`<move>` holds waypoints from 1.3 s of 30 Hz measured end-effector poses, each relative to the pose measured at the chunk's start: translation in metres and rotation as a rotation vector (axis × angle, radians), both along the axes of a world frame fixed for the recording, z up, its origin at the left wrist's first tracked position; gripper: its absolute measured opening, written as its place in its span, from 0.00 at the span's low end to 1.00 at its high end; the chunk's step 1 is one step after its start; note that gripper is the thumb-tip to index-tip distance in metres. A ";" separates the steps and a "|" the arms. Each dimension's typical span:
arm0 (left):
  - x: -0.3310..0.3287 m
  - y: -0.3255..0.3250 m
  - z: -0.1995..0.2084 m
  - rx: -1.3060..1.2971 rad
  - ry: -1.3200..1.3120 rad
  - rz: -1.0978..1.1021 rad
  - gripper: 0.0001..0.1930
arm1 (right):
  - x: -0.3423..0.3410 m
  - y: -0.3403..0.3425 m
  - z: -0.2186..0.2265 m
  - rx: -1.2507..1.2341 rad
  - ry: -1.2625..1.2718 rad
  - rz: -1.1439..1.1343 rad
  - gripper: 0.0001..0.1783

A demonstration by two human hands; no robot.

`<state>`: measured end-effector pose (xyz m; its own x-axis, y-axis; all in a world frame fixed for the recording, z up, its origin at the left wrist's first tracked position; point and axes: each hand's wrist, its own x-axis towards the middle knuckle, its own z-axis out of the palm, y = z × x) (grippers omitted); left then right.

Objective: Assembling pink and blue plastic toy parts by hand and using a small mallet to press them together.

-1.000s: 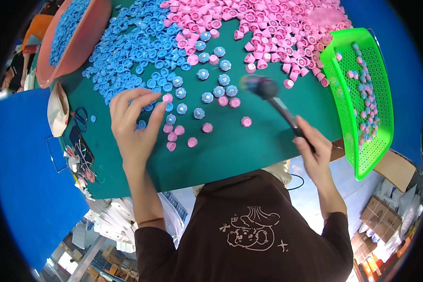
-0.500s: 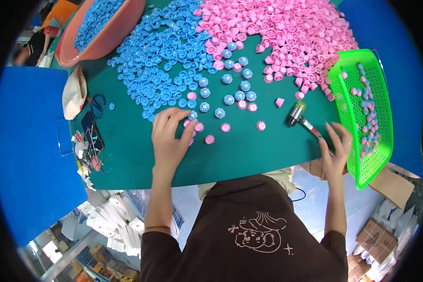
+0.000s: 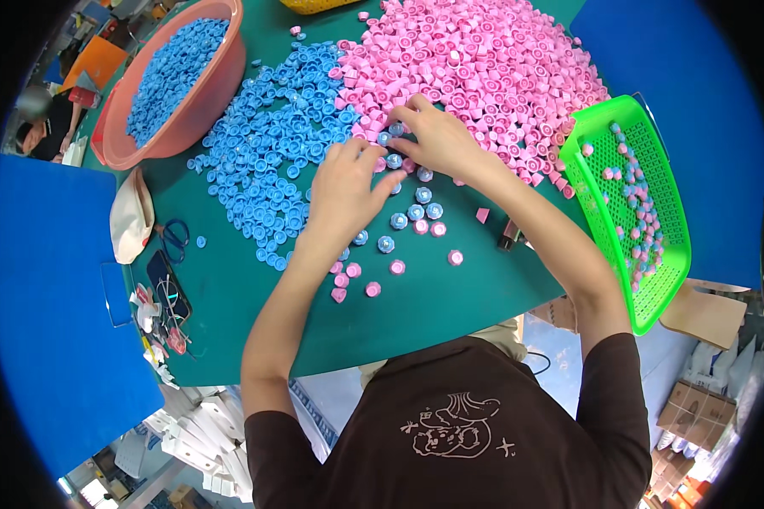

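Both my hands are over the loose pieces at the middle of the table. My left hand has its fingers bent and its thumb apart, beside a few pink cups and blue-topped pieces. To its right, my right hand reaches across with thumb and fingers apart around a blue cap; I see no firm grip on it. Several blue caps, such as one faceted cap, stand below the hands, with small pink cups nearer me. A small hammer lies partly hidden under my right forearm.
A heap of pink cups and a spread of blue caps cover the far table. A pink basin of blue caps stands far left. At right is a green basket with joined pink-and-blue pieces. Scissors and a phone lie left.
My right hand has moved from beside the hammer handle, left and away from me, to the blue caps. My left hand has moved farther up the table, and the view has shifted.
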<state>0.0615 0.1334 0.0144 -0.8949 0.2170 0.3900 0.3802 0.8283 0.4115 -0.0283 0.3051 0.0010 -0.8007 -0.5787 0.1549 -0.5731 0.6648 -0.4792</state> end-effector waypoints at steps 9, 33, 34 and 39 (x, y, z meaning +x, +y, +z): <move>0.002 0.009 -0.016 -0.053 -0.127 -0.116 0.17 | 0.013 0.005 0.009 -0.021 -0.070 0.100 0.18; -0.058 0.282 0.055 0.838 -0.244 -0.707 0.19 | 0.169 0.196 0.096 -0.851 0.452 -0.878 0.11; -0.060 0.288 0.049 0.833 -0.239 -0.702 0.19 | 0.175 0.185 0.091 -0.940 0.414 -0.711 0.09; -0.075 0.170 0.048 0.549 0.003 -0.570 0.15 | 0.149 0.110 0.071 -0.524 -0.052 -0.167 0.10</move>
